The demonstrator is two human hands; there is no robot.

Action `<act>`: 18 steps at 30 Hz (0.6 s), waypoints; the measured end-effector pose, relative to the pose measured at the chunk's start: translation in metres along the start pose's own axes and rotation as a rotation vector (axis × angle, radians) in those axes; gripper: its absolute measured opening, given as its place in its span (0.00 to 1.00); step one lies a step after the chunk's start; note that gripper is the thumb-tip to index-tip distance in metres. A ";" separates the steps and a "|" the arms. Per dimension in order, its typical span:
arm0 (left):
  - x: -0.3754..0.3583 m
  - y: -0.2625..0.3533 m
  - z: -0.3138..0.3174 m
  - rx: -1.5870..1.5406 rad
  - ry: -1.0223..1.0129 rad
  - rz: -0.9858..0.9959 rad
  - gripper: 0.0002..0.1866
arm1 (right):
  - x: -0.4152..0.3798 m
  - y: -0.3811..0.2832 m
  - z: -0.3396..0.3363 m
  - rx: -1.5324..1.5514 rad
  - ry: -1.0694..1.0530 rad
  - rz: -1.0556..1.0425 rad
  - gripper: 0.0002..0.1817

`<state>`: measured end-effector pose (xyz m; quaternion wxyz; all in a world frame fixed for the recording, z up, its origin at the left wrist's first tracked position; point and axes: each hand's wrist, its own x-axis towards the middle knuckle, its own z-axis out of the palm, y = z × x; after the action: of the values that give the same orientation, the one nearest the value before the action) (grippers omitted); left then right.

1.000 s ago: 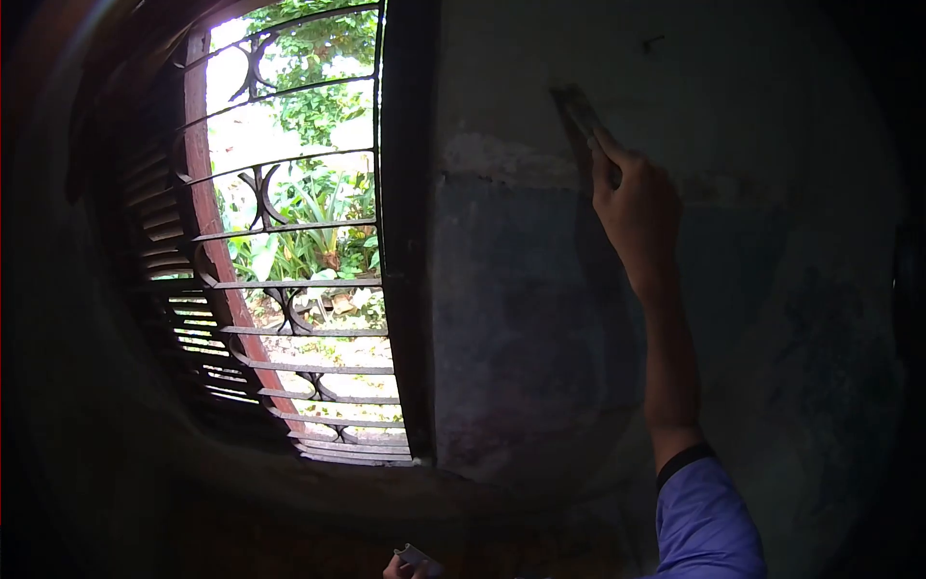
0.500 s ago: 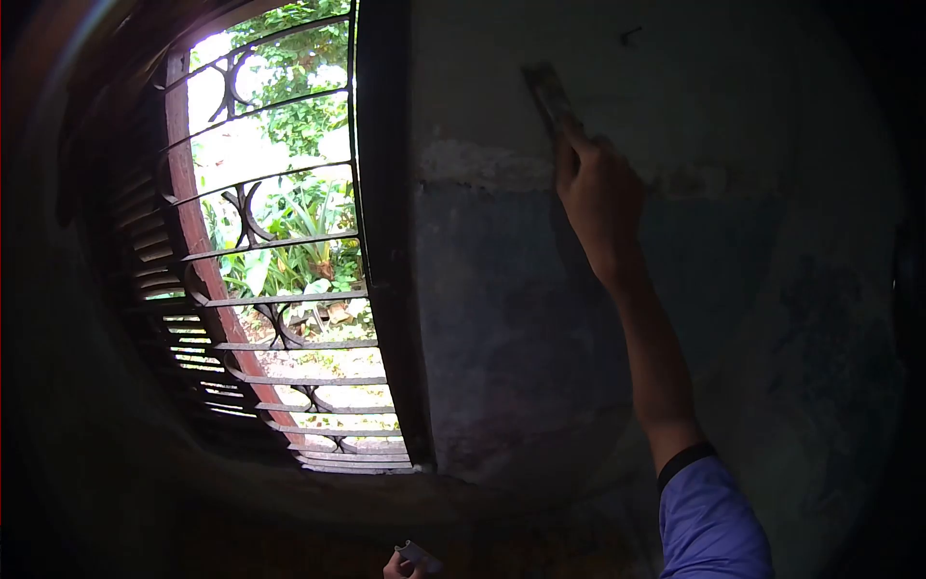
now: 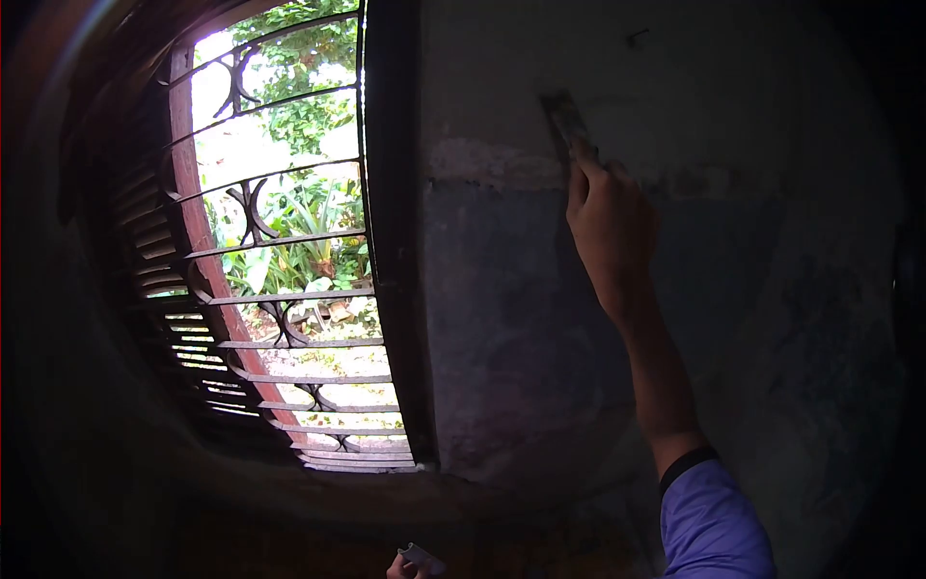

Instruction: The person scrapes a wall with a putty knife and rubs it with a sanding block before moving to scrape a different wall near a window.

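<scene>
My right hand (image 3: 614,227) is raised against the wall (image 3: 521,289), with its fingers wrapped round the handle of a flat scraper-like tool (image 3: 566,118). The tool's dark wide end lies on the pale upper part of the wall, just above a rough light band. At the bottom edge, my left hand (image 3: 400,567) shows only in part, its fingers pinching a small grey piece with a curved edge (image 3: 422,558). What that piece is cannot be made out.
A window with black metal bars (image 3: 289,241) and a dark frame (image 3: 395,232) stands to the left, with slatted shutters (image 3: 154,241) beside it. Plants show outside. A nail or hook (image 3: 637,39) sticks out of the wall at the upper right.
My right hand and the tool have moved down and slightly right along the wall. My left hand has hardly moved. The view has shifted a little.
</scene>
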<state>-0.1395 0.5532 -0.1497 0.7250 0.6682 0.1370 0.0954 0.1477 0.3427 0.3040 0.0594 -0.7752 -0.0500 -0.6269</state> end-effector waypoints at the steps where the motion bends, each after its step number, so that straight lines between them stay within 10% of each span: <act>1: 0.000 0.003 0.000 0.010 0.003 -0.007 0.20 | 0.006 0.002 0.006 -0.009 0.017 -0.019 0.17; 18: 0.012 -0.029 -0.003 0.116 0.031 0.087 0.17 | 0.019 0.030 0.015 0.276 0.029 -0.057 0.18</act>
<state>-0.1307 0.5575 -0.1798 0.6780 0.7129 0.1242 0.1290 0.1702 0.3159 0.3183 0.1483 -0.7489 -0.1569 -0.6265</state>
